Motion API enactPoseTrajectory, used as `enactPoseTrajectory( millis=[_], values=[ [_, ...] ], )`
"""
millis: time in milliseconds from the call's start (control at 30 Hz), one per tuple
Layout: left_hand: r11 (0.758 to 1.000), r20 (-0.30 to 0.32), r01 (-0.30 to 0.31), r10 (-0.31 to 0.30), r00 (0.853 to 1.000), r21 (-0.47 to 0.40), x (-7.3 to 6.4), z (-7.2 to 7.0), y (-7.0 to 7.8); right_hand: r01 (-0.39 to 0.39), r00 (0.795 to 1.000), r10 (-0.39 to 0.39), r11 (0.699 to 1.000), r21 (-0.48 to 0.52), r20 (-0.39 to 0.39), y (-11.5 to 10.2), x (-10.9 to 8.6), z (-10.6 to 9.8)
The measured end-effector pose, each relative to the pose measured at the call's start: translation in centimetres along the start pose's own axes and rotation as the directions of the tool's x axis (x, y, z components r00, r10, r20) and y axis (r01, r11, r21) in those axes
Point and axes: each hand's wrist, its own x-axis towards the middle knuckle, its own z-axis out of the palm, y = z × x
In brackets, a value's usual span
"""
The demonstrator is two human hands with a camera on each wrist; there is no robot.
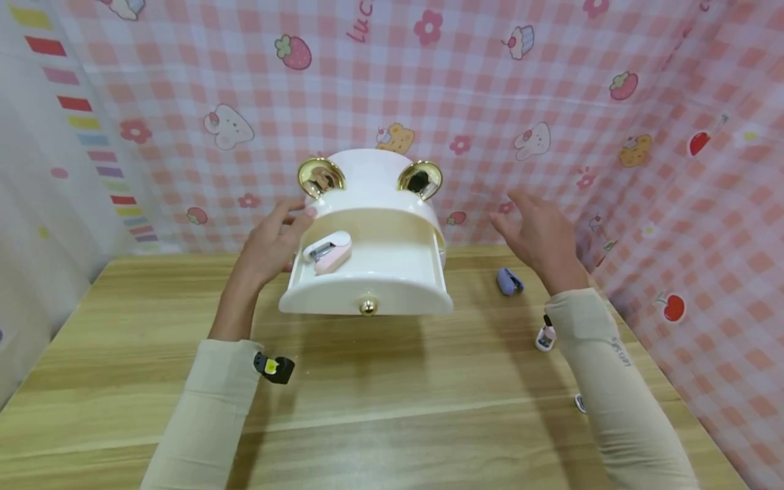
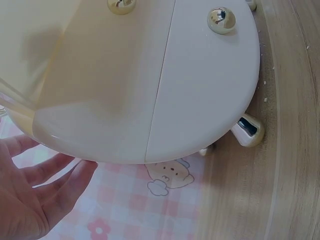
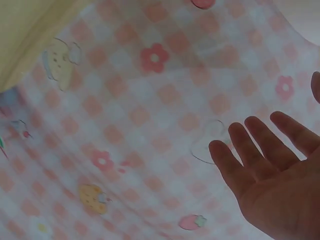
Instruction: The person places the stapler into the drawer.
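Observation:
A white rounded drawer box [image 1: 373, 173] with gold ear-like trims stands at the back of the table. Its top drawer [image 1: 398, 296] is pulled out, and a pink-and-white mini stapler [image 1: 333, 252] lies inside at the left. My left hand [image 1: 272, 241] is at the box's left side, thumb near the upper rim; in the left wrist view its loosely extended fingertips [image 2: 85, 167] are right at the box's edge. To the right of the box, my right hand [image 1: 542, 235] hovers with fingers spread, holding nothing. Below it sits a purple mini stapler [image 1: 510, 281].
Near the right sleeve lies a pink-and-white mini stapler [image 1: 545, 337]. Another small white item [image 1: 580, 403] is mostly hidden by that sleeve. A pink checked cloth [image 1: 367, 88] hangs behind the wooden table [image 1: 367, 429] and along its right side.

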Motion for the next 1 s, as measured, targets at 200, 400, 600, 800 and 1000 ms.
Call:
enactPoseTrajectory(
  millis=[200,400,600,800,1000],
  values=[
    [1.0,-0.004,0.0,0.0,1.0,0.005,0.0,0.0,-0.3,-0.064,0.998,0.063,0.997,0.035,0.015,1.2,-0.7,2.4],
    [1.0,-0.006,-0.001,0.001,1.0,0.001,-0.1,-0.1,-0.2,-0.116,0.993,0.114,0.993,0.034,0.042,2.4,-1.5,4.3],
    [1.0,-0.013,0.004,-0.004,1.0,-0.006,-0.2,-0.3,-0.1,-0.193,0.97,0.187,0.981,0.023,0.155,3.3,-1.8,5.7],
    [1.0,-0.016,0.009,-0.009,1.0,-0.015,-0.2,-0.3,-0.1,-0.265,0.933,0.267,0.963,-0.042,0.242,4.0,-2.2,7.2],
    [1.0,-0.014,0.003,-0.003,1.0,-0.011,-0.2,-0.2,-0.1,-0.274,0.932,0.28,0.96,-0.057,0.231,4.6,-3.1,8.6]
  ],
)
